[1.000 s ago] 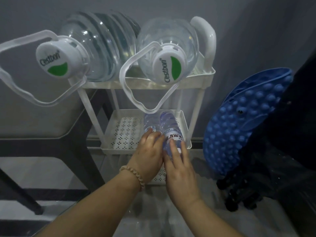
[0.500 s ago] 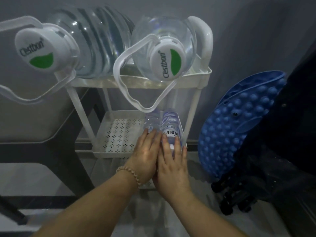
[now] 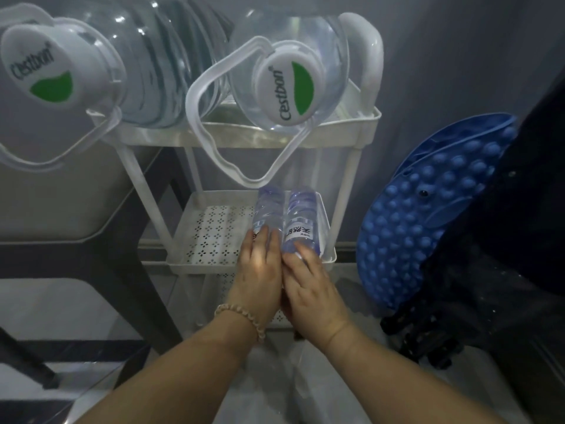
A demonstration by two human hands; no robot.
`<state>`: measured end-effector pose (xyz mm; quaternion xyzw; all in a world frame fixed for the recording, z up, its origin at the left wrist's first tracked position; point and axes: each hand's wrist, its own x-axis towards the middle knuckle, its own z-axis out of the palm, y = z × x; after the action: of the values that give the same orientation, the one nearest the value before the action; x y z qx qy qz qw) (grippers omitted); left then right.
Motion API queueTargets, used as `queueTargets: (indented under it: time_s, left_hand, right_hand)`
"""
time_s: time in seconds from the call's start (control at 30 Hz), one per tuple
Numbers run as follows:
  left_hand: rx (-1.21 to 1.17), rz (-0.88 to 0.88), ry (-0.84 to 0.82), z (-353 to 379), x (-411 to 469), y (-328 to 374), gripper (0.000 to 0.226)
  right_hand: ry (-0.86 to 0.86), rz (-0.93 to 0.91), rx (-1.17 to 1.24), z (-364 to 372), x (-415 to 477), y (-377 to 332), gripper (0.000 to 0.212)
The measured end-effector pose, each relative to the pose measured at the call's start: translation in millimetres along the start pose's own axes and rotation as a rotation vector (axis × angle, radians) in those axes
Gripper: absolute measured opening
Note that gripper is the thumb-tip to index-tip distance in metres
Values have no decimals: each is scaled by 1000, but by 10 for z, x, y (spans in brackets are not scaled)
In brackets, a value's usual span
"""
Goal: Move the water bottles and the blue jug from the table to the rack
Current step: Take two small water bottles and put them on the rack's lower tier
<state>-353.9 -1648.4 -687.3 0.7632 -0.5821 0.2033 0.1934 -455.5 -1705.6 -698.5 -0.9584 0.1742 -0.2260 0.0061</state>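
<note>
Two small clear water bottles lie side by side on the right half of the white rack's middle shelf [image 3: 211, 237]. My left hand [image 3: 258, 270] covers the near end of the left bottle [image 3: 269, 209]. Beside it, touching it, my right hand [image 3: 308, 289] wraps the near end of the right bottle [image 3: 301, 215], which shows a white label. Two large clear jugs with white and green caps lie on their sides on the top shelf [image 3: 244, 139], one at the left [image 3: 159, 71] and one at the right [image 3: 293, 75]. No blue jug shows.
The right jug's white carry handle [image 3: 232, 172] hangs down just above the small bottles. A blue bumpy mat [image 3: 428, 215] leans to the right of the rack, with dark cloth [image 3: 504, 270] beside it. A dark table leg [image 3: 122, 270] stands left of the rack.
Both hands have slid the two small bottles further back onto the middle shelf. My view has shifted a little to the right.
</note>
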Motion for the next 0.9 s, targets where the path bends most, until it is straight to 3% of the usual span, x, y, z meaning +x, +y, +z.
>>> queueTargets:
  time_s: [0.1,0.17,0.3,0.4,0.57,0.8,0.9]
  left_hand:
    - [87,-90,-124,-24,-28,19,51]
    - [30,-142,-113,-46,-16,43,55]
    - [-88,-131,-172,-22,-7,65,57]
    - [39,-91,-262,21,-12,80,57]
    - [66,-148,-235,-26,-48,114,62]
    - [17,-35,-82,-445,-201,164,62]
    - [51,-6,-107,-931,-335,276,71]
  right_hand:
    - [102,-99,38,-30,8,60,39]
    - [96,-140,-8,-49,4,136,42]
    - [51,-28,-157,-40,-82,176,64]
    - [-2,49,-264,7,-121,88,76]
    - [-26,115,-286,23,-143,-22,89]
    - [-89,255,-240,-453,-153,-204,83]
    - [-93,245,-257,-910,-208,-468,66]
